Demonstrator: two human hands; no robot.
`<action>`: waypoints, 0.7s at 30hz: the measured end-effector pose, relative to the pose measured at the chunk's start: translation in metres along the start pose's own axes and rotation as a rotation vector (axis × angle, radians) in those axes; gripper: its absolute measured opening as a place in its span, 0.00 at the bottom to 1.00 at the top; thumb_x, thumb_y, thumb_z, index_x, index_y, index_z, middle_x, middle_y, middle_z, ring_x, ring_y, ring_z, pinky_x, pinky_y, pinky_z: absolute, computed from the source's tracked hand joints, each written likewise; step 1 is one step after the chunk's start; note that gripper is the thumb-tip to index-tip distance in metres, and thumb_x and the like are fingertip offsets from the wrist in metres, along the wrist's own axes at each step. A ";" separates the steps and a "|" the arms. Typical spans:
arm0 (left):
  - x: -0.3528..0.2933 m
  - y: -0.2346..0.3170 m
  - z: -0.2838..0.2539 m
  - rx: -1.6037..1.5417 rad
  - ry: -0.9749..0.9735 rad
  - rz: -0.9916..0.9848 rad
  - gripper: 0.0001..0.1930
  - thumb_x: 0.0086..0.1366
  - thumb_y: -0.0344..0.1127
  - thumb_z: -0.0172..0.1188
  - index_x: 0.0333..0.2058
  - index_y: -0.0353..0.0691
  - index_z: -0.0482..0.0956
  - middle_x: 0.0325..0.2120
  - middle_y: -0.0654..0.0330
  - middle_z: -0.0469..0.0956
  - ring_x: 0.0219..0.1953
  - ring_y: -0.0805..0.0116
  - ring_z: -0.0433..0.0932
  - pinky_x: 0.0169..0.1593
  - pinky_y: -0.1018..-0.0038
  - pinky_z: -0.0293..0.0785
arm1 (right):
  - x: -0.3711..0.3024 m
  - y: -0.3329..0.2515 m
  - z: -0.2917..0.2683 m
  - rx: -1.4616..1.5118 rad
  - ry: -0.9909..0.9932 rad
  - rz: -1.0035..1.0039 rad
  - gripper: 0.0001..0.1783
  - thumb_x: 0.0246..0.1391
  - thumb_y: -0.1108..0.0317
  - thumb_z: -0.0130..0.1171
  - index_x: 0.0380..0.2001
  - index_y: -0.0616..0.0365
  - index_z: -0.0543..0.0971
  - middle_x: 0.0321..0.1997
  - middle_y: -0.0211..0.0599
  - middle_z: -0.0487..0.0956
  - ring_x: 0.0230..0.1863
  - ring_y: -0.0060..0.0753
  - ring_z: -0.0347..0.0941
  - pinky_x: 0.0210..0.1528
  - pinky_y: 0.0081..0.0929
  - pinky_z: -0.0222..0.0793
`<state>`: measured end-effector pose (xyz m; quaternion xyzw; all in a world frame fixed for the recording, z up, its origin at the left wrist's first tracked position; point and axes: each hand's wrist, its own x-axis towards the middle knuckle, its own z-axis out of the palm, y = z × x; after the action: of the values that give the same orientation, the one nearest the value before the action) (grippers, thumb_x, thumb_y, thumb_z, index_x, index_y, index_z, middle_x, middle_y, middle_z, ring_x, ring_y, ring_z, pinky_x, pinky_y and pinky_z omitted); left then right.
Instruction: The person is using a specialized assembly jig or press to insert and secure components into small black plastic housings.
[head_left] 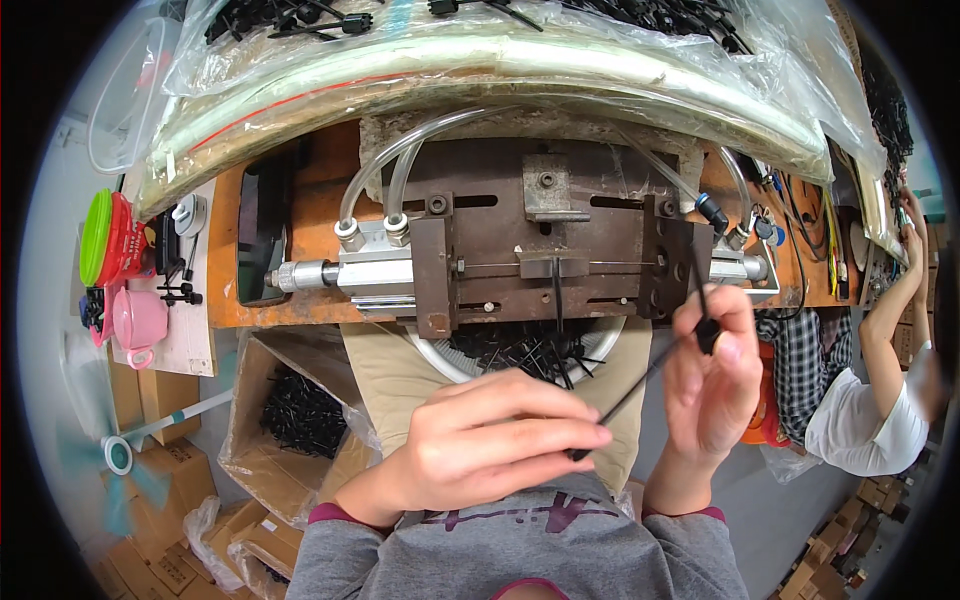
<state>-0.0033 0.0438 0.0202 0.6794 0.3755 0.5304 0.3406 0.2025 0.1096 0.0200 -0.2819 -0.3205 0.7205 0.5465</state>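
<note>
Your left hand (500, 433) pinches thin black rod (632, 397), slanting up toward your right hand (715, 385); that one grips knobbed black rod (708, 335) near brown metal fixture (490, 235).

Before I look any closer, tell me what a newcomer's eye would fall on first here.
Probably the dark metal fixture at the centre, two clear tubes looping to the silver cylinder on its left. Nearer the person, the left hand and right hand hold slim black pieces. Far left, a pink cup stands out.
</note>
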 end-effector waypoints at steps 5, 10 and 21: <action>-0.001 -0.019 0.011 0.603 0.111 0.064 0.17 0.42 0.28 0.73 0.35 0.35 0.84 0.43 0.50 0.82 0.33 0.63 0.81 0.37 0.74 0.78 | 0.000 0.002 0.003 -0.322 0.093 -0.282 0.14 0.53 0.77 0.56 0.44 0.69 0.76 0.44 0.49 0.74 0.22 0.26 0.71 0.21 0.18 0.69; -0.003 -0.036 0.024 0.837 0.094 0.039 0.15 0.44 0.28 0.71 0.34 0.35 0.83 0.47 0.52 0.81 0.26 0.67 0.79 0.32 0.77 0.75 | -0.003 0.004 0.009 -0.440 -0.020 -0.339 0.17 0.50 0.81 0.59 0.45 0.70 0.76 0.44 0.48 0.73 0.32 0.38 0.80 0.31 0.26 0.80; 0.003 -0.032 0.019 0.910 0.033 0.008 0.14 0.44 0.28 0.71 0.34 0.36 0.83 0.47 0.53 0.81 0.21 0.72 0.76 0.27 0.78 0.71 | -0.008 -0.013 0.007 -1.102 -0.248 -0.468 0.22 0.32 0.80 0.76 0.36 0.65 0.80 0.40 0.44 0.76 0.30 0.31 0.79 0.33 0.25 0.79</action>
<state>0.0106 0.0611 -0.0096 0.7531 0.5729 0.3235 -0.0008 0.2070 0.1031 0.0352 -0.3593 -0.7607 0.3371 0.4226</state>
